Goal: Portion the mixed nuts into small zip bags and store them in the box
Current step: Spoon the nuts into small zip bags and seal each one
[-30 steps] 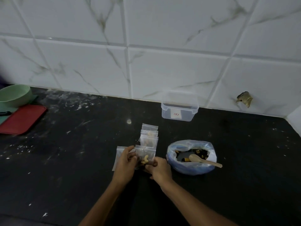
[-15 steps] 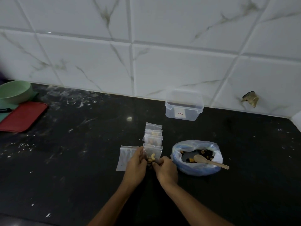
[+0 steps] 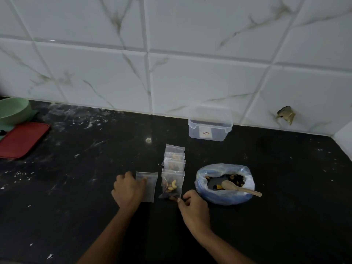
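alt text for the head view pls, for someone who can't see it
On a dark counter, the left hand rests on an empty zip bag while the right hand sits beside a filled zip bag of nuts. More filled bags line up toward a clear box; a wooden spoon lies in the nut bag.

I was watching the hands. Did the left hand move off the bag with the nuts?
Yes. The left hand slid left, away from the nut bag, onto the empty zip bags beside it.
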